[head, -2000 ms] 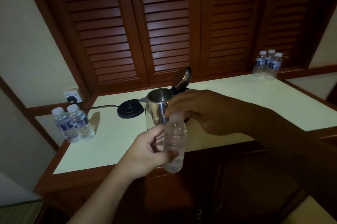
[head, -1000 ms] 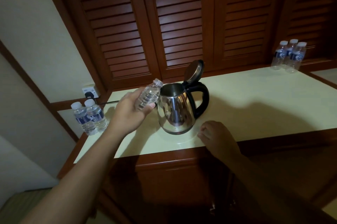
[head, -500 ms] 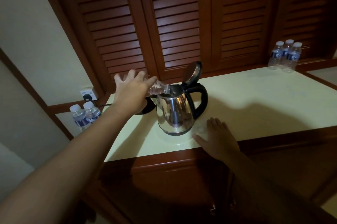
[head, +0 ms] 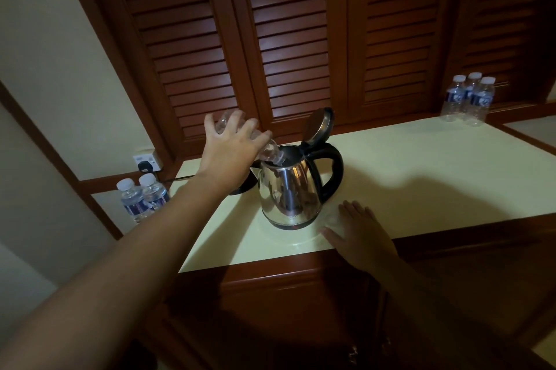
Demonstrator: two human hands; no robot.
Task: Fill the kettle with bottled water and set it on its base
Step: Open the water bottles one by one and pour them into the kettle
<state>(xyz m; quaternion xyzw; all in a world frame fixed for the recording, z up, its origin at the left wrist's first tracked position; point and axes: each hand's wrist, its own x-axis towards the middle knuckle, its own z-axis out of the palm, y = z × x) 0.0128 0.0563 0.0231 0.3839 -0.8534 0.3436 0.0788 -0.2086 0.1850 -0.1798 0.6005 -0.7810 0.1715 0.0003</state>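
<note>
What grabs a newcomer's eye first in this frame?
The steel kettle stands mid-counter with its lid flipped up, while the left hand tips a clear bottle neck-down into its mouth. The right hand lies flat on the counter just in front of the kettle. More capped bottles stand at the far right corner and at the left edge.

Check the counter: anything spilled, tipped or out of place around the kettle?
Nothing stands out. The kettle stands upright on the counter, lid open, not yet on its base beside it. The left hand holds the bottle tilted, neck in the kettle's mouth. No puddle shows.
</note>
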